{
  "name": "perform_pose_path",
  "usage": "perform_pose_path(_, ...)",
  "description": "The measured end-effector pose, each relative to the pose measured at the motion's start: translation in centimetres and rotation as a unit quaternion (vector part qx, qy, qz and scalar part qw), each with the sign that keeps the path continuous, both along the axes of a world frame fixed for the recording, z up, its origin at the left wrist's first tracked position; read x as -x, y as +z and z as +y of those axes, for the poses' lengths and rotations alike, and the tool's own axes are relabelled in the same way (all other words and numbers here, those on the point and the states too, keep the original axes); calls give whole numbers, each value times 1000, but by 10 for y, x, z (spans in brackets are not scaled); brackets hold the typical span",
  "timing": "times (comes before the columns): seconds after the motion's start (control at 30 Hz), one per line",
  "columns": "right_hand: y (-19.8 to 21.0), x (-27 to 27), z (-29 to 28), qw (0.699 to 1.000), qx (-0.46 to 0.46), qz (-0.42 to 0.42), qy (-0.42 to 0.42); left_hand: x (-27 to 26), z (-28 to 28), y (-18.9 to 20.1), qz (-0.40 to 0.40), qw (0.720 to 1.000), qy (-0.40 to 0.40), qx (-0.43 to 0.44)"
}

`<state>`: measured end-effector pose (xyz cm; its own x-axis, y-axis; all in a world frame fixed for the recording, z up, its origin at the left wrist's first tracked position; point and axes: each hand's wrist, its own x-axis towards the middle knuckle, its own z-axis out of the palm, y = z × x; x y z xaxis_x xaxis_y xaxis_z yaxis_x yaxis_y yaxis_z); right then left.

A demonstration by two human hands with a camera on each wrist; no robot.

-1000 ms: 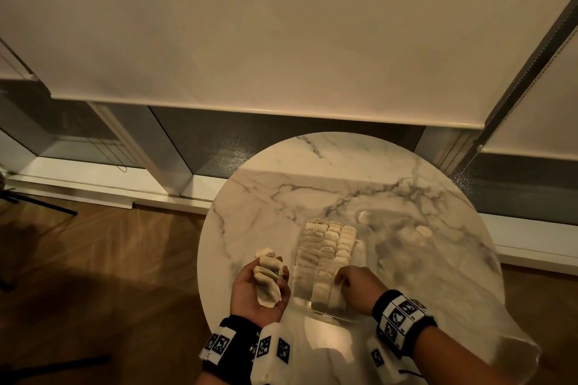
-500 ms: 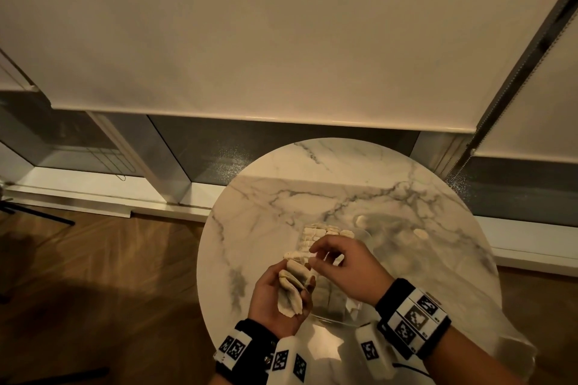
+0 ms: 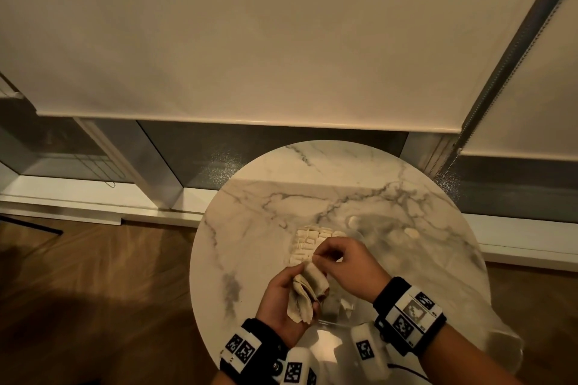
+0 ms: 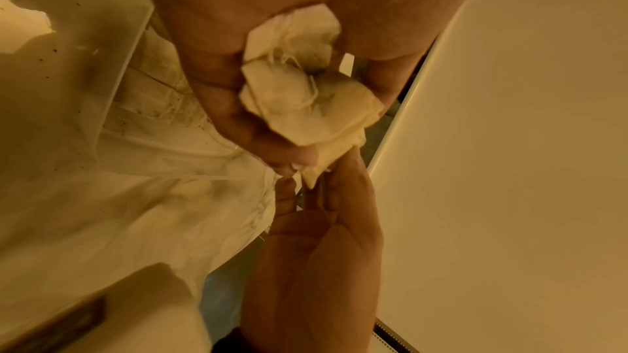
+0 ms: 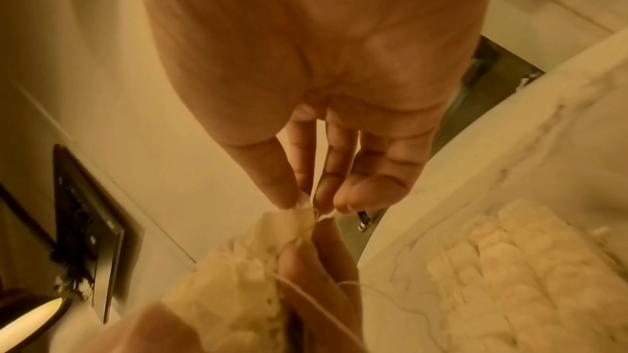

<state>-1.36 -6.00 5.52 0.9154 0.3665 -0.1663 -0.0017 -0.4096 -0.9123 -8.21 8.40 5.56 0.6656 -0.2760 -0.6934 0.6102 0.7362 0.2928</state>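
Marble table point(image 3: 281, 197) by a window blind point(image 3: 250, 40), wood floor point(image 3: 93, 291) left. My left hand point(image 3: 281, 300) clutches stacked tea bags point(image 3: 308, 291); my right hand point(image 3: 347, 266), since leaving the tray point(image 3: 347, 306), pinches the top one.

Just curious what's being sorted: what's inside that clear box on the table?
In the clear box, rows of small tea bags fill the far end. The right hand and the left hand, gripping a bunch, hide most of the rest.
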Motion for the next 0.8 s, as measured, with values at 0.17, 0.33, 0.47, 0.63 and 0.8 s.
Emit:
perform_pose_path(0.17,-1,-2,-10,986,-94,95,-95,-6,-2,-3,11,1000,-2,11)
perform_pose_path(0.33,2,-7,-23,948,-199,168,-184,-10,-2,-7,22,999,5,45)
perform_pose_path(0.47,0,-14,-35,948,-189,151,-208,-13,2,-16,36,998,15,49)
perform_pose_path(0.63,-5,-22,-40,961,-157,116,-194,-14,7,-25,52,997,28,58)
perform_pose_path(0.8,-38,-21,-33,988,1,62,-141,-15,5,-25,54,997,30,38)
